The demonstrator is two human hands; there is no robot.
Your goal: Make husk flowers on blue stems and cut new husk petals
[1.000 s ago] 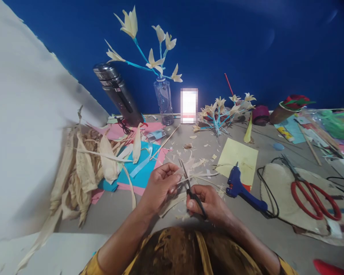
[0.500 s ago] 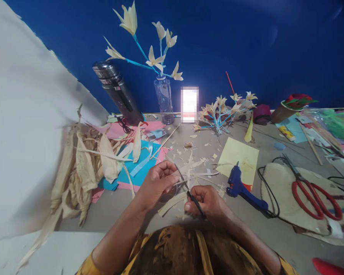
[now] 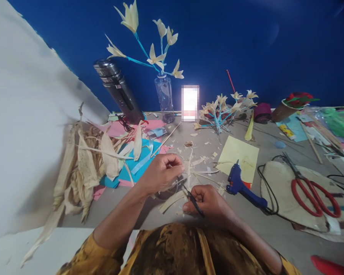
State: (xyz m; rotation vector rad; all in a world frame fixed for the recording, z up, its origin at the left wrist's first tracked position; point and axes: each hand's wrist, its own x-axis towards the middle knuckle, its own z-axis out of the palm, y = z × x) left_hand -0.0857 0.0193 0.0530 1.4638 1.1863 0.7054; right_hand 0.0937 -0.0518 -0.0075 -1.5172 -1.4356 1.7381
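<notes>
My right hand (image 3: 208, 200) is closed round a small pair of scissors with black handles (image 3: 195, 205), whose blades point up and left. My left hand (image 3: 164, 172) hovers just beyond the blades, thumb and fingertips pinched together. Whatever lies in that pinch is too small or hidden to make out. Beneath the scissors a pale dried husk strip (image 3: 172, 201) lies on the table, and thin husk scraps (image 3: 199, 160) are scattered past my hands.
A blue glue gun (image 3: 243, 187) rests by a yellow sheet (image 3: 237, 152). Red-handled scissors (image 3: 315, 194) lie at right. Dried husks (image 3: 83, 164) heap at left. Behind stand a dark flask (image 3: 122, 91), a bottle (image 3: 164, 99) with husk flowers, and a pile of husk flowers (image 3: 219, 114).
My left hand has moved slightly right and up, turning so its back faces me more, over the scissor blades. My right hand keeps the scissors in nearly the same place.
</notes>
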